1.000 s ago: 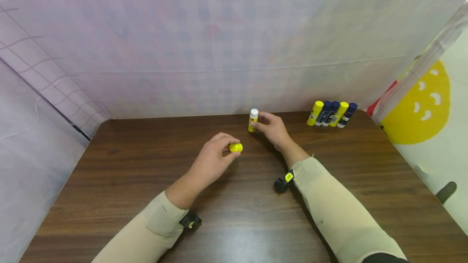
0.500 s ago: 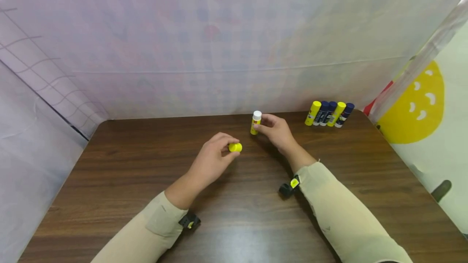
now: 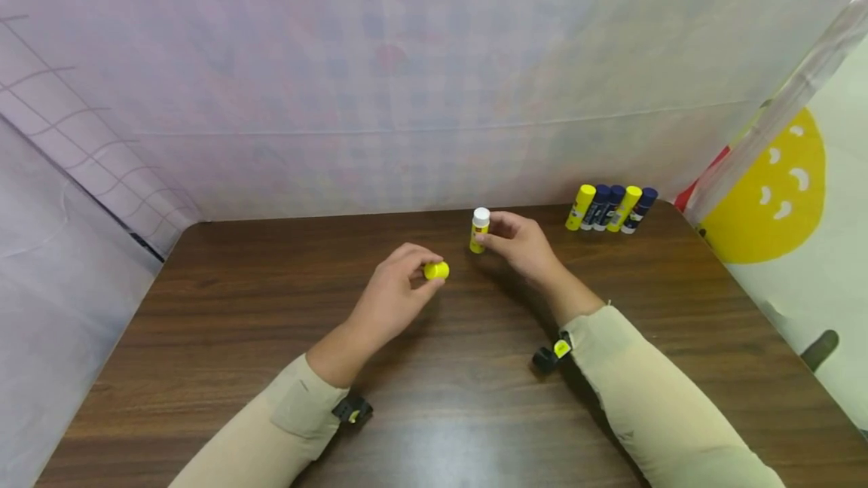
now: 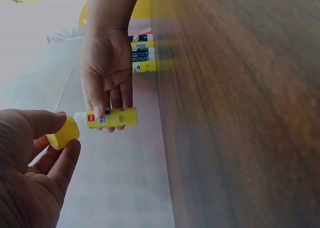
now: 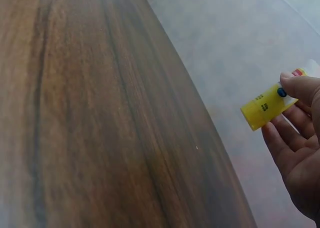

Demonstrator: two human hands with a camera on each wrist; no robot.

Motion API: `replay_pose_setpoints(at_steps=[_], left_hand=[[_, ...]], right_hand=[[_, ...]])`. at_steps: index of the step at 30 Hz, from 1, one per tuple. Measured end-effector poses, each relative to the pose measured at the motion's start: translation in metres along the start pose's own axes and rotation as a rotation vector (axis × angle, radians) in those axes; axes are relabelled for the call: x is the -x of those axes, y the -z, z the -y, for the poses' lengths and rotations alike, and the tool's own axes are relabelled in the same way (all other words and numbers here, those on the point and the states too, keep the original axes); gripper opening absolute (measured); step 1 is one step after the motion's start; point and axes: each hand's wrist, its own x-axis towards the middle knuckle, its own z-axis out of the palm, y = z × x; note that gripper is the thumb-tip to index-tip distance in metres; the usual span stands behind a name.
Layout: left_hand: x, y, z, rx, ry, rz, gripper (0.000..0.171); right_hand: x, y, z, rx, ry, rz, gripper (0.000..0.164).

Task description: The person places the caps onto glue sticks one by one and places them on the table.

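My left hand (image 3: 393,292) pinches a yellow cap (image 3: 437,270) between thumb and fingers, over the middle of the table. To its right and a little farther back, my right hand (image 3: 525,251) grips an uncapped yellow glue stick (image 3: 478,239), held upright with its white top facing up. In the left wrist view the cap (image 4: 64,133) overlaps the white end of the glue stick (image 4: 112,117). The right wrist view shows the thumb lying along the label of the glue stick (image 5: 270,104), whose white end is partly hidden by the hand.
Several capped glue sticks, including a yellow one (image 3: 581,207) and a dark blue one (image 3: 640,211), stand in a row at the back right of the brown wooden table (image 3: 271,277). A pale patterned cloth (image 3: 339,81) hangs behind the table's back edge.
My right hand has drawn slightly to the right and toward me with the glue stick. The left hand stays almost still with the cap.
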Motion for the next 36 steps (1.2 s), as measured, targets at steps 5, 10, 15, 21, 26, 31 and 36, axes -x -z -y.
replay_pose_setpoints(at_steps=[5,10,15,21,26,31,36], left_hand=[[0.0,-0.001,0.0,0.008,-0.018,-0.019,0.027],[0.0,-0.001,0.0,0.011,-0.04,-0.053,0.024],[0.002,0.001,-0.001,0.0,-0.04,-0.058,0.025],[0.002,0.001,-0.001,-0.011,-0.065,-0.092,0.026],[0.001,0.002,-0.001,-0.008,-0.112,-0.149,0.028],[0.0,0.002,-0.001,0.019,-0.158,-0.204,0.027],[0.0,0.002,-0.001,0.036,-0.163,-0.224,0.028]], right_hand=[[0.007,0.008,0.005,0.023,0.016,0.012,0.04],[0.01,0.013,0.01,0.025,0.025,0.025,0.039],[0.012,0.014,0.018,0.032,0.03,0.047,0.039],[0.014,0.019,0.028,0.043,0.041,0.058,0.036],[0.017,0.023,0.034,0.035,0.034,0.069,0.037],[0.019,0.025,0.039,0.028,0.031,0.084,0.037],[0.021,0.025,0.044,0.017,0.064,0.102,0.038]])
